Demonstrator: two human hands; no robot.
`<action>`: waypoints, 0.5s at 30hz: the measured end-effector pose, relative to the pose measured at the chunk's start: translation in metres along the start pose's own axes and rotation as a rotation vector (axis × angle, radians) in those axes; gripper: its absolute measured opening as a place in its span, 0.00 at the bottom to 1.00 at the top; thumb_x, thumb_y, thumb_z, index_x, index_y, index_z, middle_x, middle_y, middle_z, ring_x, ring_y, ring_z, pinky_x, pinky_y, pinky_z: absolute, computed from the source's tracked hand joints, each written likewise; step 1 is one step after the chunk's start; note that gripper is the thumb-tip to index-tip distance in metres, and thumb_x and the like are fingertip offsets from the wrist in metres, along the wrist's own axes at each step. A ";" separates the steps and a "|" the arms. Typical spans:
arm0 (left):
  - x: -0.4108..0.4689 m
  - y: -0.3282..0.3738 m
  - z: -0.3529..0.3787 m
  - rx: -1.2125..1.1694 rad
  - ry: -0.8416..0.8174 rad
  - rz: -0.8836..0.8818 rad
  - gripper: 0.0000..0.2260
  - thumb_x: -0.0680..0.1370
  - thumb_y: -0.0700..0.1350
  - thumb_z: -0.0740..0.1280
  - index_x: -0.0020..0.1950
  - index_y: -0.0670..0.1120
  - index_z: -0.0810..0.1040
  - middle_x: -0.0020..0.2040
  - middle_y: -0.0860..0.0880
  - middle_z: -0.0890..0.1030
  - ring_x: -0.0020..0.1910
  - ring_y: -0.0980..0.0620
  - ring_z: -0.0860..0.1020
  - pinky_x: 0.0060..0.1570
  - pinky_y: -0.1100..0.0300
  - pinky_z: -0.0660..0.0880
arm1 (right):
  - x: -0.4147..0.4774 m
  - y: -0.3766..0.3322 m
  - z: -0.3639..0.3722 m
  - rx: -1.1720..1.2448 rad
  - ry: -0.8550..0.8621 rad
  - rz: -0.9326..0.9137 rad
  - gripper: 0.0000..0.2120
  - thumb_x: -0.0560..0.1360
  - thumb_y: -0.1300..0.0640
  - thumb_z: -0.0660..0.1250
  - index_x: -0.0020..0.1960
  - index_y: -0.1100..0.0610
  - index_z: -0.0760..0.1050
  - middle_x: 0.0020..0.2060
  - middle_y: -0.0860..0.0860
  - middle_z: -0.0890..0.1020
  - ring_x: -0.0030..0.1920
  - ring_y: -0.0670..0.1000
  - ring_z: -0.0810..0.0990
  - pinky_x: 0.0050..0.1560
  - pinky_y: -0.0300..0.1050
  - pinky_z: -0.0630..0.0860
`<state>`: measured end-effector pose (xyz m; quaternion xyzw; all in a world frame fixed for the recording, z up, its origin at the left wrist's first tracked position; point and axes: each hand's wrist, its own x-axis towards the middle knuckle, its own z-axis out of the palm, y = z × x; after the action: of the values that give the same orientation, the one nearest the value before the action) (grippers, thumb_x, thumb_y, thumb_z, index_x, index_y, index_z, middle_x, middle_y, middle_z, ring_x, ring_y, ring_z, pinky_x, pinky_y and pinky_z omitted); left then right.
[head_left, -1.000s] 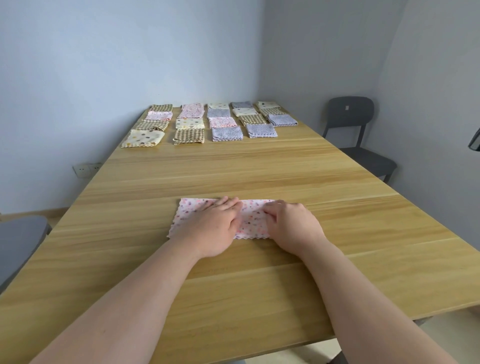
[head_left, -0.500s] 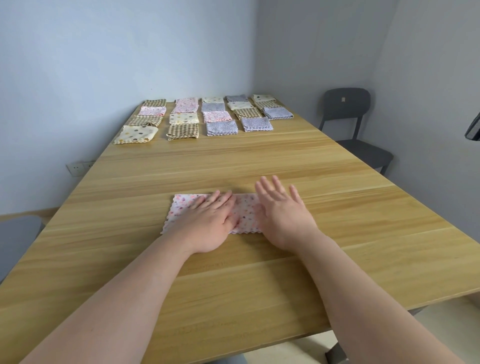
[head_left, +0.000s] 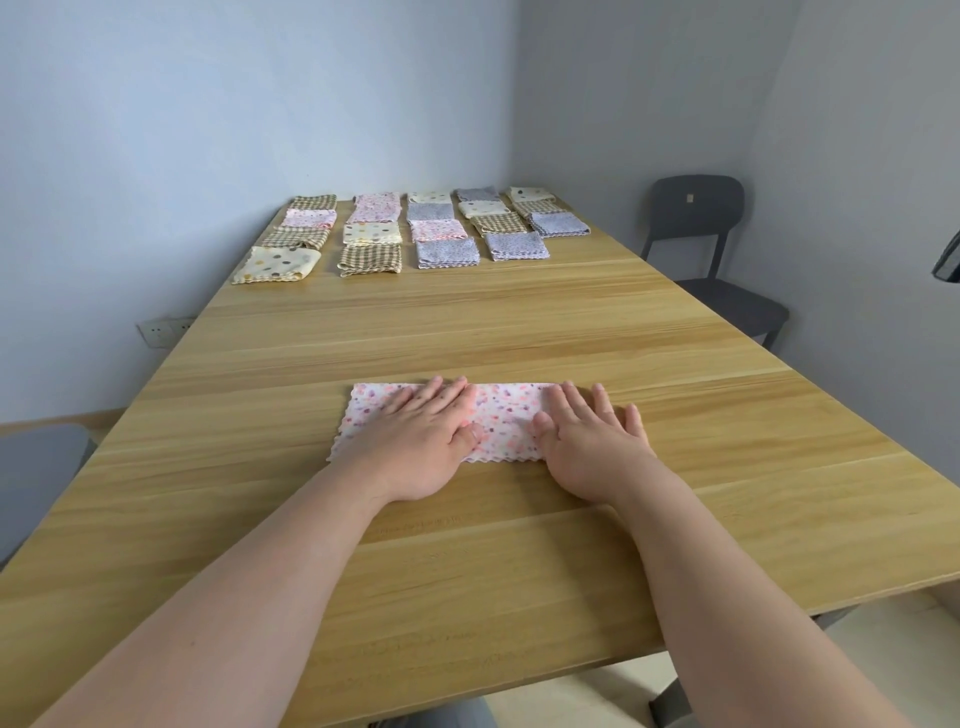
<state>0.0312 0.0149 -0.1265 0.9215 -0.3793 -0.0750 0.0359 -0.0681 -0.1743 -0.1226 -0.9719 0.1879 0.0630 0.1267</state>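
A white cloth with pink and purple dots (head_left: 506, 415), folded into a long strip, lies flat on the wooden table (head_left: 519, 322) in front of me. My left hand (head_left: 426, 441) presses flat on its left half, fingers straight. My right hand (head_left: 587, 441) lies flat on the strip's right end, fingers spread, covering that edge.
Several folded cloths (head_left: 410, 228) in checked, dotted and floral prints lie in rows at the far end of the table. A dark chair (head_left: 711, 244) stands at the right by the wall. A grey seat (head_left: 36, 467) is at the left. A wall socket (head_left: 163, 328) sits low on the left wall.
My right hand went from curled fingers at the cloth's right part to flat, and slid right along the strip to its end. My left hand stayed pressing.
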 end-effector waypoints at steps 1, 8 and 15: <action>0.000 0.000 0.000 0.001 -0.001 -0.001 0.26 0.85 0.59 0.40 0.82 0.55 0.38 0.81 0.59 0.37 0.79 0.59 0.35 0.79 0.55 0.35 | 0.002 0.001 0.001 0.028 0.028 0.026 0.29 0.84 0.42 0.38 0.83 0.51 0.43 0.82 0.46 0.44 0.81 0.53 0.37 0.79 0.60 0.37; 0.000 0.010 -0.010 0.013 0.144 0.014 0.31 0.84 0.61 0.42 0.83 0.49 0.41 0.83 0.53 0.41 0.81 0.57 0.40 0.80 0.51 0.40 | 0.020 0.003 -0.011 0.105 0.231 0.145 0.29 0.85 0.43 0.42 0.80 0.54 0.59 0.81 0.54 0.56 0.82 0.57 0.44 0.80 0.60 0.44; 0.006 0.018 -0.005 0.041 0.084 -0.033 0.45 0.76 0.74 0.37 0.83 0.45 0.39 0.83 0.48 0.40 0.82 0.52 0.40 0.80 0.50 0.40 | 0.038 -0.008 -0.024 0.256 0.170 0.167 0.20 0.77 0.55 0.58 0.66 0.49 0.76 0.61 0.52 0.79 0.68 0.57 0.71 0.73 0.62 0.61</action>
<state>0.0238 -0.0016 -0.1204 0.9305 -0.3637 -0.0290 0.0314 -0.0282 -0.1869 -0.1046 -0.9307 0.2845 -0.0338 0.2274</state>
